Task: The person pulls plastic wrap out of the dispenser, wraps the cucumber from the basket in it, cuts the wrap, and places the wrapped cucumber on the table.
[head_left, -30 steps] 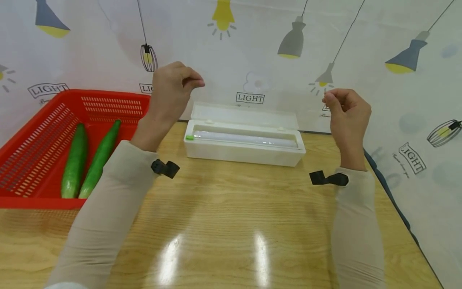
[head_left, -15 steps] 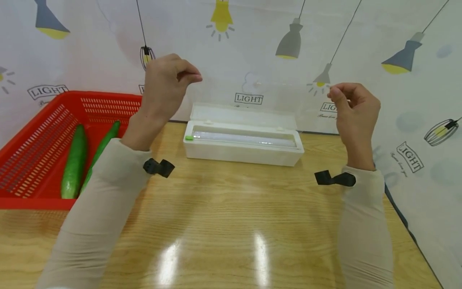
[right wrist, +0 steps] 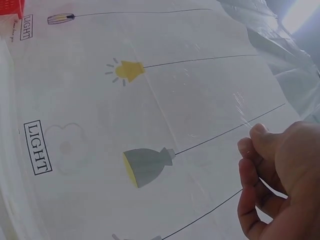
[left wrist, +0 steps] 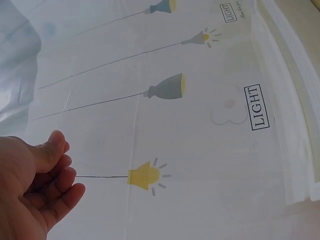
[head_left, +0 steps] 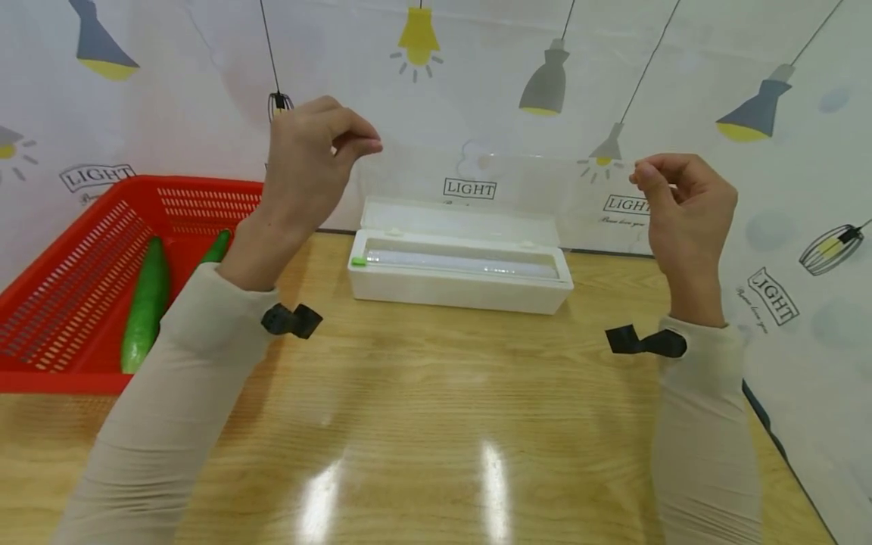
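My left hand (head_left: pixel 309 163) and right hand (head_left: pixel 695 219) are raised well apart above the table. Each pinches with thumb and fingers at the top edge of a clear sheet of plastic wrap (right wrist: pixel 240 107), faintly visible by its creases and glare. Below and between the hands stands a white plastic wrap dispenser box (head_left: pixel 456 293), its lid (head_left: pixel 456 221) tipped back. Inside lies a roll of plastic wrap (head_left: pixel 456 263), and a small green piece (head_left: pixel 358 262) sits at the box's left end.
At the left, a red perforated basket (head_left: pixel 41 382) holds cucumbers (head_left: pixel 147 303), partly hidden by my left forearm. The wooden table (head_left: pixel 443 401) ends at a wall covering (head_left: pixel 477 113) printed with lamps, behind the box and along the right side.
Both hands have risen slightly and spread apart, the right hand moving right and the left hand left. The grips look unchanged, and the box and basket stay in place.
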